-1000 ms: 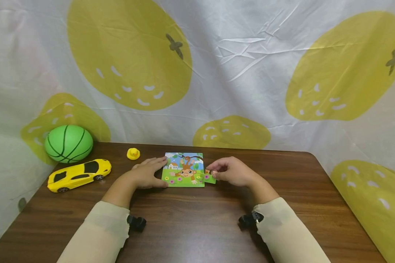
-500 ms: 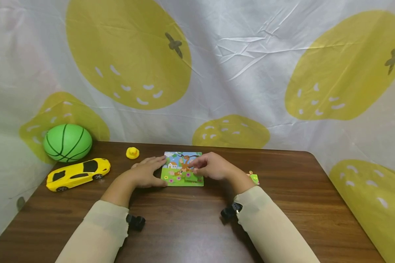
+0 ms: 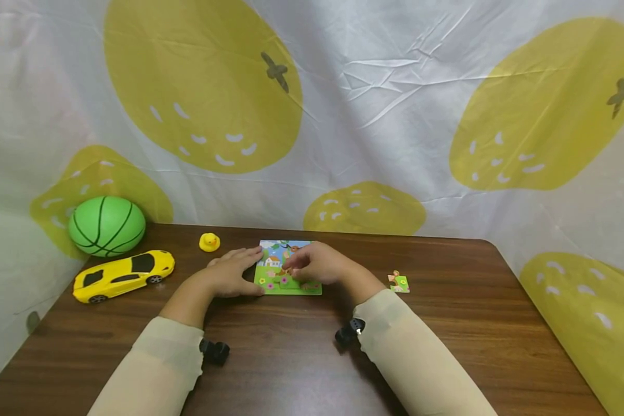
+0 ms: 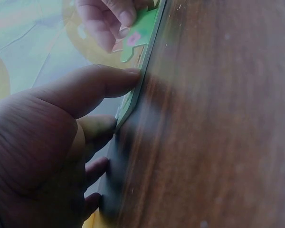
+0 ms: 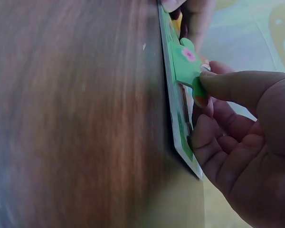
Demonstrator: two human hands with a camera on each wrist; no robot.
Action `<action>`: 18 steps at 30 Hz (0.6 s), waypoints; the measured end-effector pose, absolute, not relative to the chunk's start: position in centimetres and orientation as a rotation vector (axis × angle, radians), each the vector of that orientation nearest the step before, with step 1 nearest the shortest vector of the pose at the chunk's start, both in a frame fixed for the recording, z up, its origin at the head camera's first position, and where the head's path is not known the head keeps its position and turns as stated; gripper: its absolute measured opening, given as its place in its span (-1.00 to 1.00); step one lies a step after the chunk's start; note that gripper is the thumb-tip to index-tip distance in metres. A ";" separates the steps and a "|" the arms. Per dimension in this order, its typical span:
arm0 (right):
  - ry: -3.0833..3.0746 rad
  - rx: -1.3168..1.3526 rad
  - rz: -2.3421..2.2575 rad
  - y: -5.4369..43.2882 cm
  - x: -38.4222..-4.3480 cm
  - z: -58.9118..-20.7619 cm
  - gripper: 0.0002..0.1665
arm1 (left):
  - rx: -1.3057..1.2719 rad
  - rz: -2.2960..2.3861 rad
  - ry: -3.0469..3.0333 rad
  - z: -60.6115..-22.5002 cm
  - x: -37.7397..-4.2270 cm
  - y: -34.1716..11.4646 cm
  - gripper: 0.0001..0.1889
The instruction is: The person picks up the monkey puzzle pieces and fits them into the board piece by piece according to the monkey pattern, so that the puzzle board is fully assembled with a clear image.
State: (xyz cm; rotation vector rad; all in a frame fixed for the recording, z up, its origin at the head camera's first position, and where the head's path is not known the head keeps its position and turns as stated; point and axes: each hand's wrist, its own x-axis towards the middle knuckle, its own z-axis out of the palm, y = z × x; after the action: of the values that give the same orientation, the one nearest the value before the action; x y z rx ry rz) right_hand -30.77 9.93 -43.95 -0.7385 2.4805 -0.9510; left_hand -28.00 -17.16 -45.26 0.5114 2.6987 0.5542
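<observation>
A square puzzle board (image 3: 267, 278) with a monkey picture lies flat near the table's far side. My left hand (image 3: 231, 274) rests at its left side, thumb and fingers spread, the thumb touching the edge in the left wrist view. Between thumb and fingers my right hand (image 3: 321, 263) pinches a green puzzle piece (image 5: 186, 61) with a pink flower. This piece is tilted close over the board's lower middle, and under it part of the recess shows. Much of the board's right half is hidden by the right hand in the head view.
Right of the board lies a loose puzzle piece (image 3: 401, 283) with a yellow flower. On the left are a green ball (image 3: 107, 226), a yellow toy car (image 3: 125, 277) and a small yellow rubber duck (image 3: 210, 242). A fruit-patterned curtain (image 3: 374, 115) hangs behind the wooden table (image 3: 291, 358).
My right hand has carried the puzzle piece from the board's right edge leftward over its lower middle. The loose piece at the right has come into view. My left hand has stayed in place.
</observation>
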 end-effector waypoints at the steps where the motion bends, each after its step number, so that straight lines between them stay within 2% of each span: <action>1: 2.485 -0.734 -0.948 9.8 -30.7 -44.0 -0.70 | 0.511 0.554 2.698 -45.3 -28.0 -17.2 0.05; 12: 2.484 -0.654 -0.913 9.0 -30.6 -44.2 -0.68 | 0.514 0.549 2.702 -45.4 -28.1 -17.2 0.05; 18: 2.505 -0.698 -0.848 8.8 -30.7 -44.3 -0.68 | 0.515 0.546 2.701 -45.3 -28.1 -17.2 0.05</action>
State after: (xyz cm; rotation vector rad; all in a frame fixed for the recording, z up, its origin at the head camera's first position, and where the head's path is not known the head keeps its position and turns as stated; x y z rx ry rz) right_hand -30.74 8.80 -44.34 -0.6981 2.5053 -0.8480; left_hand -28.06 -17.17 -45.33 0.5147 2.7012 0.5456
